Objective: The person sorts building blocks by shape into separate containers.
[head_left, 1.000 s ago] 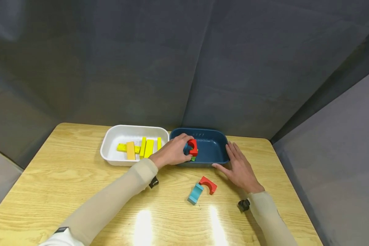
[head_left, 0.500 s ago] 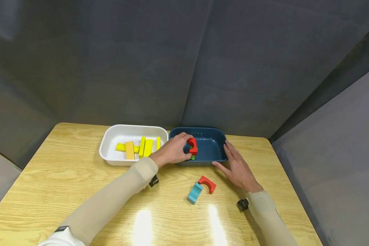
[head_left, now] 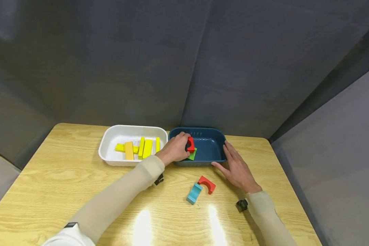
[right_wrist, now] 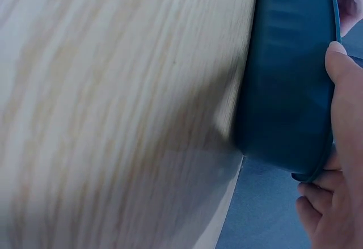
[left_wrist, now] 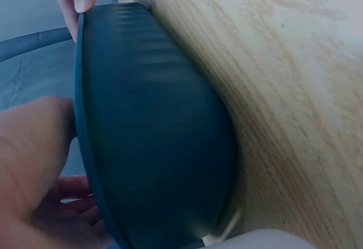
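Inside the left end of a dark blue bin (head_left: 209, 150), my left hand (head_left: 174, 148) pinches a red block with a rounded cut-out (head_left: 191, 145) between thumb and fingers. Just below the red block a green block (head_left: 192, 154) shows, partly covered by the hand. My right hand (head_left: 240, 167) holds the bin's near right corner, thumb at the front rim and fingers along the right side. In the left wrist view the bin's outer wall (left_wrist: 153, 113) hides the blocks. The right wrist view has the right thumb (right_wrist: 340, 64) on the rim.
Left of the bin stands a white bin (head_left: 110, 136) with several yellow blocks (head_left: 147, 149) and an orange-yellow block (head_left: 128, 150). On the wooden table (head_left: 160, 212) in front lie a red arch block (head_left: 207, 183) and a light blue block (head_left: 194, 194). A dark curtain (head_left: 184, 68) hangs behind.
My left hand and the red block have shifted slightly left within the bin, and more of the green block shows. The right hand has stayed at the corner.
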The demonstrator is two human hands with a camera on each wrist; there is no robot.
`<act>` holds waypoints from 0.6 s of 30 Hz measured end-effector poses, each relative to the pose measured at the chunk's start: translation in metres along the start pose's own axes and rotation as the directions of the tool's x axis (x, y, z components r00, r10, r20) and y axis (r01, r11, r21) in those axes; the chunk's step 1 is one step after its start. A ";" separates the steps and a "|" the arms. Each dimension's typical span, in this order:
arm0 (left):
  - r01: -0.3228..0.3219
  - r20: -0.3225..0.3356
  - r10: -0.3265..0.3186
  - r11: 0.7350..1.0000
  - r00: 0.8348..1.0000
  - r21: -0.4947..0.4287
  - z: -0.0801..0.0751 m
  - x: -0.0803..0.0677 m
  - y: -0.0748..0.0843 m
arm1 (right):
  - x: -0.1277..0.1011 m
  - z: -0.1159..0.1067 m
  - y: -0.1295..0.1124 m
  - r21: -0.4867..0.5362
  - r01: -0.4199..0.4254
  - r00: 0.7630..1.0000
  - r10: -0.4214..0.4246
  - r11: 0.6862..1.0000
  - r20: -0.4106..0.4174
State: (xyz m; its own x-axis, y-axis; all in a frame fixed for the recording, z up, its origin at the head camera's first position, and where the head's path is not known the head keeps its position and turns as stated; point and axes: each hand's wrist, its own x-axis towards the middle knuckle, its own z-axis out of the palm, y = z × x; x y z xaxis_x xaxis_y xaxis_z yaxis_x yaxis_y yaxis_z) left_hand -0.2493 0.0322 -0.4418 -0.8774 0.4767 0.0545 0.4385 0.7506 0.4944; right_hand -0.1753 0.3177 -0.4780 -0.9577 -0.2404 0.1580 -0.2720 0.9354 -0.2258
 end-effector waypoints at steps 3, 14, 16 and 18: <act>0.005 0.011 -0.005 1.000 1.000 0.010 0.001 0.001 0.000 | 0.000 0.000 0.000 0.003 0.005 1.000 -0.005 1.000 -0.004; -0.045 0.014 0.044 0.992 0.999 0.122 -0.004 -0.008 0.003 | 0.000 0.002 0.000 -0.001 0.008 1.000 -0.008 1.000 -0.014; -0.068 -0.001 0.069 0.989 0.998 0.131 -0.007 -0.013 0.004 | 0.000 0.002 0.000 0.001 0.008 1.000 -0.008 1.000 -0.015; -0.087 -0.015 0.090 0.988 0.996 0.130 -0.009 -0.019 0.006 | 0.000 0.001 0.000 0.003 0.007 1.000 -0.007 1.000 -0.016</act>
State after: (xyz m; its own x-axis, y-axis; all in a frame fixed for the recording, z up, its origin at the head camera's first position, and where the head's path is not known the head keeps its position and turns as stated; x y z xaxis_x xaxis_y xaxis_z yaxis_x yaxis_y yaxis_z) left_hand -0.2318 0.0238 -0.4319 -0.8372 0.5355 0.1115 0.5349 0.7591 0.3708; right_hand -0.1753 0.3174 -0.4791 -0.9543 -0.2424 0.1750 -0.2787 0.9329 -0.2280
